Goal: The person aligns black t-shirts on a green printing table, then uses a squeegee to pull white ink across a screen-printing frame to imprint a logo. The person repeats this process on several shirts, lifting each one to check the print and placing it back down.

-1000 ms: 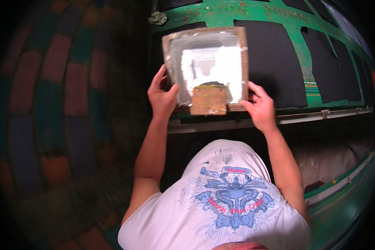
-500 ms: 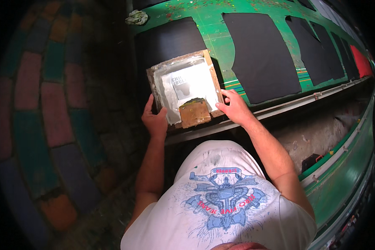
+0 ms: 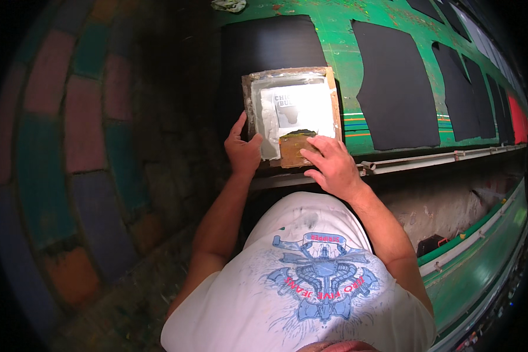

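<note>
Wooden-framed printing screen (image 3: 291,111) lay flat on black fabric panel (image 3: 273,53), near edge of green surface (image 3: 340,35). Left hand (image 3: 242,151) gripped frame's near-left corner, thumb on top. Right hand (image 3: 333,165) rested open on brown squeegee (image 3: 296,148), fingers spread, maybe pressing. Further black panels (image 3: 396,82) lay rightward, apparently unprinted; hard to tell.

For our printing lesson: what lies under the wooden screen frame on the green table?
A black fabric piece shows under the frame, lying on the green table. The part beneath the mesh is covered.
</note>
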### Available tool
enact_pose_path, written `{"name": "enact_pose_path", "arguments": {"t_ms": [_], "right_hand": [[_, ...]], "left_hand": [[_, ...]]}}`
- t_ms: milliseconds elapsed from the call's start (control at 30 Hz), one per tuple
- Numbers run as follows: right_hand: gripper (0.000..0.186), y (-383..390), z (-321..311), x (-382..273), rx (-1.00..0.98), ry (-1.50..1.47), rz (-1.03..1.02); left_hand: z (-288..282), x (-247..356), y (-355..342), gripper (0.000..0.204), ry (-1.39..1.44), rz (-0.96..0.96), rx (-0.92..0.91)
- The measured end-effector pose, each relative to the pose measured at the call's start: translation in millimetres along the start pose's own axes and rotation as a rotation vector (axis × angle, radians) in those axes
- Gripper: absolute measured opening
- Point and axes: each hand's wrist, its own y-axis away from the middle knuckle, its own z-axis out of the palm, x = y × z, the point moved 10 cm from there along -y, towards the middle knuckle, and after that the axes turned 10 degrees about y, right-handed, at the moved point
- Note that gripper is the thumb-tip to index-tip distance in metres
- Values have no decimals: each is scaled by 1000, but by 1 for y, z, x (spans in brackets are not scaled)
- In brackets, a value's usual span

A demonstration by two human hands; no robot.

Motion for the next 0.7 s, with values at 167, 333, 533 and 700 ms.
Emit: {"name": "enact_pose_path", "arguments": {"t_ms": [167,333,533,700], "right_hand": [[39,-29,0,-10,3,62,-81],[49,-61,12,6,-122,-94,6],[51,-42,2,12,-190,-178,46],[50,-31,15,-2,-33,-48,-8]], "left_hand": [[1,-1,-3,69,-69,-20,1],[8,20,0,60,-325,223,-51],[20,49,8,44,-717,493,-151],[28,60,7,41,-839,534,-180]]}}
